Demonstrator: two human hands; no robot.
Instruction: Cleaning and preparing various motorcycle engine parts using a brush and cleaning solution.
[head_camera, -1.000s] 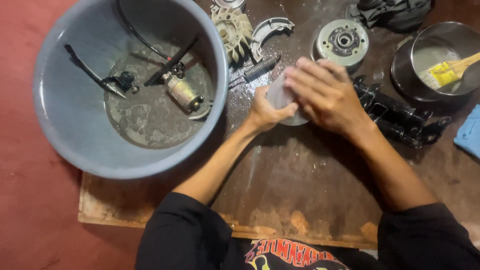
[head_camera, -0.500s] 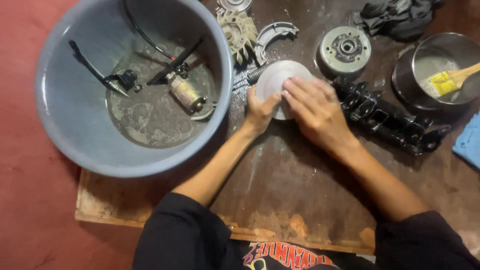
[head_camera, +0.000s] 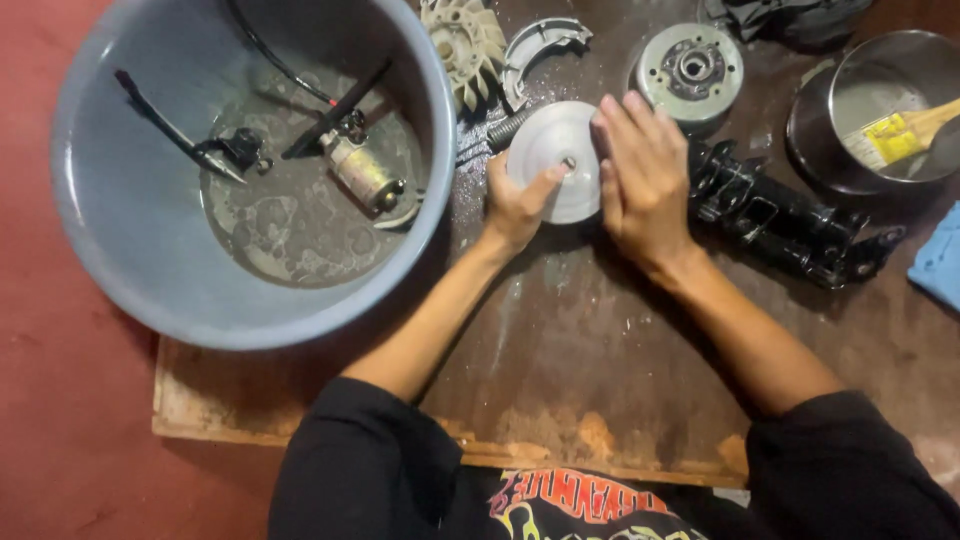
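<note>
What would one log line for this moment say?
left hand: holds disc edge | right hand: on disc | tub: left of disc
</note>
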